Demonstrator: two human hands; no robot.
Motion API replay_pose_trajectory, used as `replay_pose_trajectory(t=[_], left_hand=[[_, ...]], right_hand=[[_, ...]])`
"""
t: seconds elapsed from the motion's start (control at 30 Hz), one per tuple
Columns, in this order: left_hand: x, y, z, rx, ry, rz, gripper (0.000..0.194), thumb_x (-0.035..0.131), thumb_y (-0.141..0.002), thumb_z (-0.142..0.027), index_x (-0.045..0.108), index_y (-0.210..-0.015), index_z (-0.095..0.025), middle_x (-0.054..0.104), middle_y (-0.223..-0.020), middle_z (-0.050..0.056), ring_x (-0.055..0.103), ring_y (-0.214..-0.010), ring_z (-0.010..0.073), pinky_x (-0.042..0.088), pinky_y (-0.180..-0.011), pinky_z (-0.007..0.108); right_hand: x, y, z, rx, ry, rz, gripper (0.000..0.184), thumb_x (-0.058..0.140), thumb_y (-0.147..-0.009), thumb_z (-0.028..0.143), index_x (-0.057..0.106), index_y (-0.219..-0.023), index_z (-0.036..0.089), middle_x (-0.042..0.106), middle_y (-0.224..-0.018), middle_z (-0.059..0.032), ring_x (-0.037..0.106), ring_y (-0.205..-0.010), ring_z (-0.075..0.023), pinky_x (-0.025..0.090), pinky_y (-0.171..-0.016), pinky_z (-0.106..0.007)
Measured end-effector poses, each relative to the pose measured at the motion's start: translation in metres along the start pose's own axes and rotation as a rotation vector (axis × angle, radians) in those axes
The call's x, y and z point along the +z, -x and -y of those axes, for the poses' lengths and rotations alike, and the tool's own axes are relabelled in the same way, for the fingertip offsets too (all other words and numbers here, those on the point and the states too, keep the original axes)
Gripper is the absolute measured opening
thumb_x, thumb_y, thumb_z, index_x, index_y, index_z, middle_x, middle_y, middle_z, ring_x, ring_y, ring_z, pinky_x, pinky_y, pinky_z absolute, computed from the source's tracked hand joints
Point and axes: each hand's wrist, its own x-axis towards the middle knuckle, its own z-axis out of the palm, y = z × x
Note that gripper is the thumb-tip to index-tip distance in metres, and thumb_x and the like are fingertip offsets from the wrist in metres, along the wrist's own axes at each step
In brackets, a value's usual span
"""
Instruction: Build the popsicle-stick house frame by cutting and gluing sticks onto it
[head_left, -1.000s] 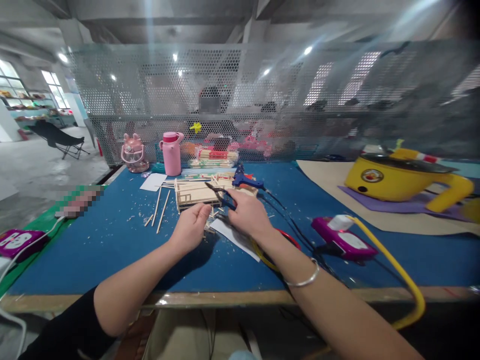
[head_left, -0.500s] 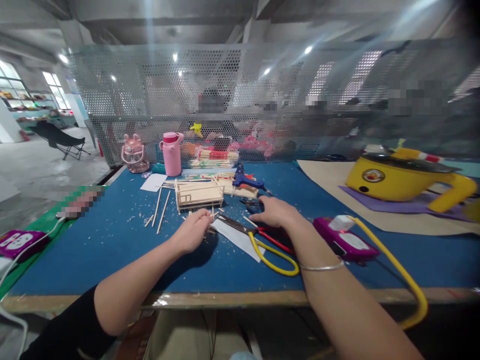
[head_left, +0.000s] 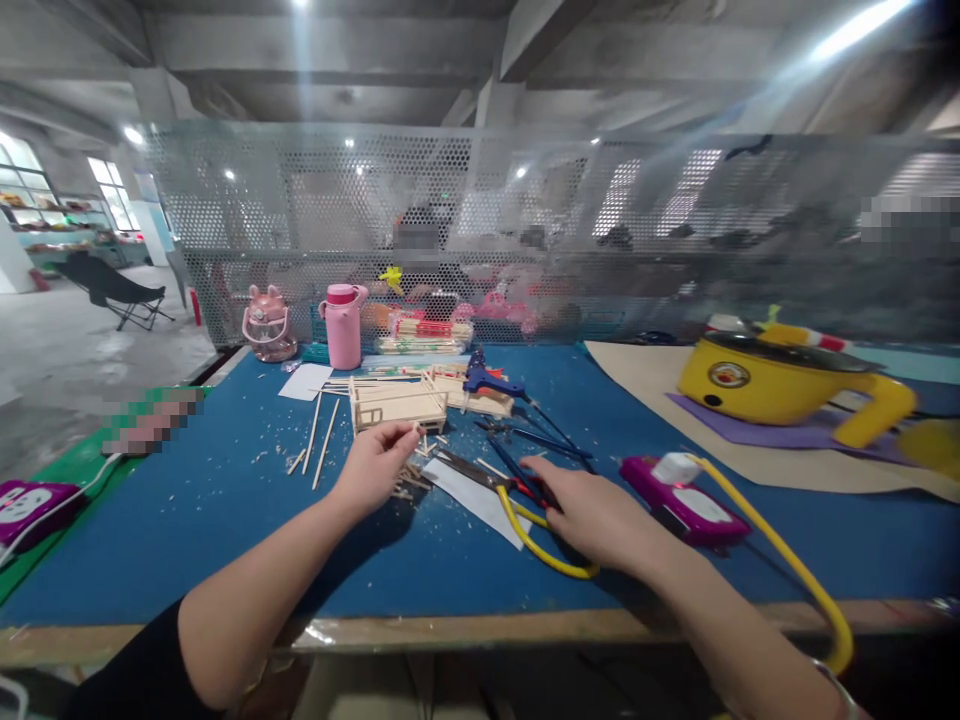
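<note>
My left hand is closed in a pinch just in front of a small frame built of thin wooden sticks. Whatever sits between its fingertips is too small to make out. My right hand closes around one handle of dark-blue-handled pliers, whose jaws point away and whose handles are spread. Beneath and beside that hand lie large scissors with yellow and red handles, partly over a white paper strip. Short stick offcuts lie beside my left hand.
Loose sticks lie left of the frame. Behind it is a blue glue gun. A pink bottle and stick bundles stand farther back. On the right are a purple power strip with a yellow cable and a yellow pot.
My right hand has drawn back toward me and closed on the pliers' handle, and the pliers' handles have come apart. My left hand stays pinched by the frame. The view has tilted up slightly.
</note>
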Motion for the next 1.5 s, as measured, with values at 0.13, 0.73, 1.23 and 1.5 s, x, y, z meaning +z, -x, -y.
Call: replay_pose_trajectory(t=[0.13, 0.73, 1.23, 1.5], left_hand=[[-0.001, 0.000, -0.001, -0.040, 0.097, -0.016, 0.043, 0.068, -0.060, -0.047, 0.063, -0.083, -0.012, 0.050, -0.059, -0.004, 0.042, -0.051, 0.0055, 0.034, -0.047, 0.018], [-0.004, -0.003, 0.000, 0.044, 0.015, -0.078, 0.028, 0.065, -0.066, -0.031, 0.068, -0.085, -0.011, 0.056, -0.059, -0.002, 0.045, -0.053, 0.0071, 0.036, -0.050, 0.019], [-0.014, -0.003, 0.002, 0.420, -0.316, -0.094, 0.019, 0.054, -0.078, -0.025, 0.068, -0.086, -0.016, 0.065, -0.082, 0.005, 0.057, -0.078, 0.0150, 0.044, -0.073, 0.026], [-0.017, -0.003, -0.002, 0.498, -0.383, -0.061, 0.019, 0.052, -0.080, -0.024, 0.069, -0.085, -0.017, 0.066, -0.088, 0.007, 0.058, -0.085, 0.0178, 0.044, -0.079, 0.030]], right_hand=[[0.004, 0.004, -0.001, -0.053, -0.112, -0.041, 0.053, 0.043, -0.079, 0.031, 0.040, -0.129, 0.015, 0.056, -0.121, -0.0153, 0.056, -0.103, -0.0308, 0.042, -0.080, -0.038], [-0.001, 0.001, 0.014, -0.184, -1.062, -0.027, 0.055, 0.064, -0.060, 0.029, 0.047, -0.111, 0.018, 0.037, -0.065, 0.0055, 0.040, -0.056, -0.0090, 0.038, -0.054, -0.023], [-0.004, -0.054, 0.063, -0.516, -0.544, -0.553, 0.048, 0.065, -0.067, 0.040, 0.052, -0.108, 0.017, 0.057, -0.104, -0.0105, 0.054, -0.092, -0.0234, 0.043, -0.079, -0.036], [-0.002, -0.057, 0.064, -0.545, -0.517, -0.537, 0.054, 0.066, -0.066, 0.043, 0.053, -0.111, 0.017, 0.058, -0.106, -0.0116, 0.056, -0.090, -0.0229, 0.044, -0.078, -0.036]])
